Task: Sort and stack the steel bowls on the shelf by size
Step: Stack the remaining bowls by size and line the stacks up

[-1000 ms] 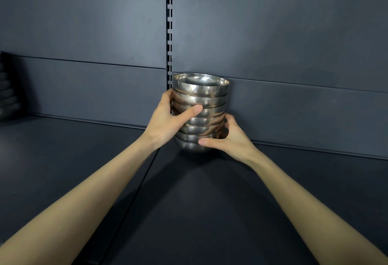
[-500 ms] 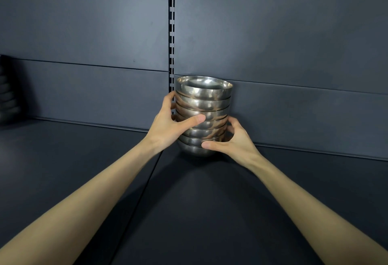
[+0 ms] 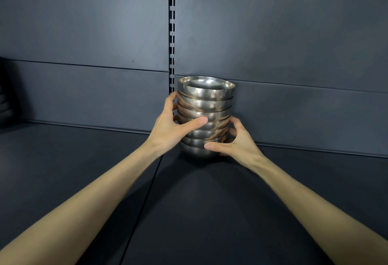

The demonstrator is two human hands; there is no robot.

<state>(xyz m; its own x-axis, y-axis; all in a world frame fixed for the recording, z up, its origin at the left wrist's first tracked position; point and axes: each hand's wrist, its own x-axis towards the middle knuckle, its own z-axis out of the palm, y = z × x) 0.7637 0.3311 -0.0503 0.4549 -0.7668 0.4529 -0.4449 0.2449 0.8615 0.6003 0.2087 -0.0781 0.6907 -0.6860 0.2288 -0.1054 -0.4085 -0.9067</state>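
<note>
A stack of several nested steel bowls (image 3: 206,105) stands upright on the dark shelf (image 3: 199,201), close to the back panel. My left hand (image 3: 172,127) grips the stack's left side at mid height, thumb across the front. My right hand (image 3: 236,142) holds the lowest bowls from the right, thumb on the front of the bottom bowl. The fingers of both hands are hidden behind the stack. The top bowl's shiny inside is visible.
A slotted upright rail (image 3: 172,31) runs down the back panel just left of the stack. A seam in the shelf (image 3: 144,197) runs from the stack toward me. Something dark and ribbed (image 3: 4,105) sits at the far left edge.
The stack with both hands on it sits slightly lower and further right in view than a second ago. The grip is the same.
</note>
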